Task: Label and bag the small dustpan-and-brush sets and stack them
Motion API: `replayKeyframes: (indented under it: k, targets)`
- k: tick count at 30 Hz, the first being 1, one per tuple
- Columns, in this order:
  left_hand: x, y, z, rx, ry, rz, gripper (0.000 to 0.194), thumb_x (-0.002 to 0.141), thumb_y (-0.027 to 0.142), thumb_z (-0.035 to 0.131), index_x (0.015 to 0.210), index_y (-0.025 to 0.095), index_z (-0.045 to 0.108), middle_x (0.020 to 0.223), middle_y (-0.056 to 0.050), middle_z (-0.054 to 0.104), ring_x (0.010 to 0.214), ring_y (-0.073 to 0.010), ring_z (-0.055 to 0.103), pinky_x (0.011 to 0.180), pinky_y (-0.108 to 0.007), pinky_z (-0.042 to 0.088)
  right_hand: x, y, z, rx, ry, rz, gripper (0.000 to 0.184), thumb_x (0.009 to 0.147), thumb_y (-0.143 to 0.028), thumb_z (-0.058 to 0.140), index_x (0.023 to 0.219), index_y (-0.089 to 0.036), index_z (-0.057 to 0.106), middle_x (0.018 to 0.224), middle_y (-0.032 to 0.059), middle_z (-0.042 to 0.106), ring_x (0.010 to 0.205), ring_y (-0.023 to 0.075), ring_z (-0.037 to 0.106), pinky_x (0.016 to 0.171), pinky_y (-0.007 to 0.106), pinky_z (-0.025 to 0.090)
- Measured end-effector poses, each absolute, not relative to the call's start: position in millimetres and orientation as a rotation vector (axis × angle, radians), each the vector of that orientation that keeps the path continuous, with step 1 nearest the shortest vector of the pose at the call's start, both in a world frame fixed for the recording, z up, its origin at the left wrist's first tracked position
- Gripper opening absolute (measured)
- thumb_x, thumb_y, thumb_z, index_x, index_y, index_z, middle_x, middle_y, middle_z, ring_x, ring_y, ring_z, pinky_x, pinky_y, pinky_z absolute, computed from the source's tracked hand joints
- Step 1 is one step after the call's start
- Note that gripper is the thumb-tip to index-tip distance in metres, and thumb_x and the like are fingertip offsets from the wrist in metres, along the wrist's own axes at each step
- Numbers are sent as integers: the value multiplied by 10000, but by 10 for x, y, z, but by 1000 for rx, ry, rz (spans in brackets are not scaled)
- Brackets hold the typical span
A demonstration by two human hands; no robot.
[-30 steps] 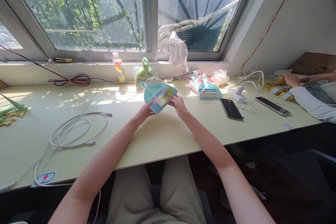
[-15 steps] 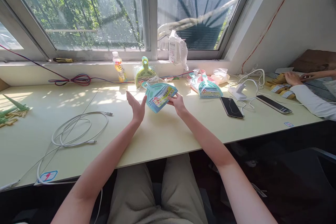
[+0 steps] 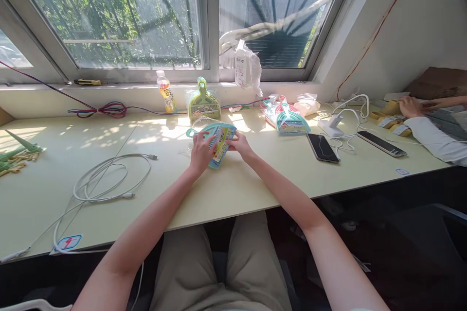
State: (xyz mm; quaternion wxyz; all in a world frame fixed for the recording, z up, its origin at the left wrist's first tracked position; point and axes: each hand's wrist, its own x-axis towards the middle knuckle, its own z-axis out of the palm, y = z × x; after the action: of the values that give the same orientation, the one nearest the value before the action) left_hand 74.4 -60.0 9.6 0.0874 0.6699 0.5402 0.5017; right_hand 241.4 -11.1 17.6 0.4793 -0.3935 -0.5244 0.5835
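Note:
A teal mini dustpan and brush set (image 3: 223, 142) with a printed yellow label is tilted above the table between my hands. My right hand (image 3: 241, 146) is closed on its right edge. My left hand (image 3: 201, 151) lies over its left side, fingers bent onto the bristles and label. Clear plastic film shows around its handle end. Just behind it, a green dustpan and brush set (image 3: 203, 102) stands upright in clear wrapping. Farther right, another teal set (image 3: 291, 121) lies with pink ones (image 3: 272, 115).
A drink bottle (image 3: 166, 92) stands by the window sill. A coiled white cable (image 3: 109, 180) lies at left. On the right are two phones (image 3: 322, 148), a white charger (image 3: 332, 126), and another person's hand (image 3: 410, 107) beside yellow items (image 3: 392, 119).
My left hand has moved right from beside the dustpan set onto it. The set has turned and come slightly lower, with plastic film now spread at its handle side.

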Motion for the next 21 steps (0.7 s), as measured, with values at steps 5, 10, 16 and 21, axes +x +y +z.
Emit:
replayKeyframes:
  k: [5,10,16,21]
  targets:
    - [719,-624,181,1987,1924,1223,178,873,266,593,999,194,697,987,-82,655,993,-257,587,861,-368,487,2403,-120,181,-931,-1389,1489,339,710,-137,772,1011,-180,621,799,15,743,706,182,720,815,440,633]
    - [698,-652,252,1967,2006,1122,132,869,242,560,877,190,680,911,-41,699,732,-176,608,699,-297,451,2392,-117,183,-969,-1382,1556,330,701,-114,758,996,-170,621,809,28,741,710,191,724,810,433,634]
    - [847,-778,312,2248,2125,941,397,923,142,401,1256,220,602,1090,-88,644,839,-203,639,634,-275,421,2397,-113,176,-980,-1402,1546,291,724,-80,666,994,-171,610,769,6,718,664,167,701,782,409,635]
    - [907,-799,282,2383,2162,706,424,963,205,383,1343,194,570,1109,-125,602,1000,-248,620,662,-280,453,2381,-127,162,-957,-1442,1529,285,729,-124,704,982,-185,588,728,-10,706,654,162,688,733,383,635]
